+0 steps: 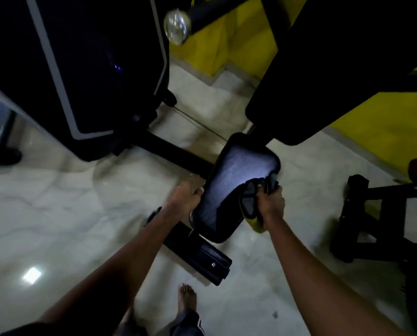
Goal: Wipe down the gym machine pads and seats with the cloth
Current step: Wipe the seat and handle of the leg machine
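- Left hand (186, 194), frame centre: fingers curled on left edge of black seat (234, 187).
- Right hand (270, 202) grips dark cloth (253, 197) w/ yellow part, on seat's right side.

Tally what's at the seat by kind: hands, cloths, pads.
hands: 2, left hand and right hand
cloth: 1, gripped by the right hand
seat pad: 1, its edge gripped by the left hand
total: 4
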The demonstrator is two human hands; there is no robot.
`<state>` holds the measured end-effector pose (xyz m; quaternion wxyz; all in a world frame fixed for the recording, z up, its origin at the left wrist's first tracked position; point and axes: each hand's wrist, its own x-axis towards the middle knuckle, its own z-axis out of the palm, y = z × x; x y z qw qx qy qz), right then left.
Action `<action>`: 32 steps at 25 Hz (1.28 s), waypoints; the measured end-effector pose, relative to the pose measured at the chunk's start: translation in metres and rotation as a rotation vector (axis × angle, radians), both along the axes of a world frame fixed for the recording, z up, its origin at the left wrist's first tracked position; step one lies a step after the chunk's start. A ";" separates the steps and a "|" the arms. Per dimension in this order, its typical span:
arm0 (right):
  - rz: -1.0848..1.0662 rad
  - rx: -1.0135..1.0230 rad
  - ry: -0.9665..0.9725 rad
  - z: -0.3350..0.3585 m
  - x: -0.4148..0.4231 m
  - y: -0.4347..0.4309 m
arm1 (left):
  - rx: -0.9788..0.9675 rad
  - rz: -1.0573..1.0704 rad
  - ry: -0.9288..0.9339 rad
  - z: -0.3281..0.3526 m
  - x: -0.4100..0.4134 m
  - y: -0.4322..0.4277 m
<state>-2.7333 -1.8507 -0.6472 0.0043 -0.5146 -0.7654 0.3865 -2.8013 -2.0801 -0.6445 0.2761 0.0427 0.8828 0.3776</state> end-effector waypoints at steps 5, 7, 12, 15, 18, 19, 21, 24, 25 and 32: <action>0.219 -0.084 0.182 0.110 -0.028 -0.025 | 0.075 0.056 0.220 0.117 -0.022 -0.032; 0.335 -0.041 0.229 0.169 -0.047 -0.037 | 0.088 0.062 0.325 0.173 -0.023 -0.048; 0.473 0.051 0.343 0.315 -0.088 -0.047 | 0.057 0.116 0.527 0.293 -0.032 -0.104; 0.540 0.122 0.382 0.393 -0.106 -0.054 | 0.027 0.198 0.622 0.357 -0.035 -0.138; 0.639 0.123 0.462 0.452 -0.120 -0.073 | -0.012 0.263 0.697 0.411 -0.036 -0.168; 0.672 0.122 0.486 0.466 -0.124 -0.080 | -0.023 0.274 0.722 0.426 -0.037 -0.179; 0.758 0.155 0.522 0.495 -0.133 -0.099 | -0.021 0.299 0.765 0.457 -0.036 -0.199; 0.928 0.232 0.593 0.538 -0.142 -0.130 | -0.020 0.371 0.833 0.498 -0.029 -0.235; 0.969 0.240 0.625 0.550 -0.143 -0.140 | -0.024 0.391 0.847 0.508 -0.026 -0.249; 1.055 0.348 0.661 0.594 -0.147 -0.244 | 0.033 0.488 0.918 0.547 -0.009 -0.352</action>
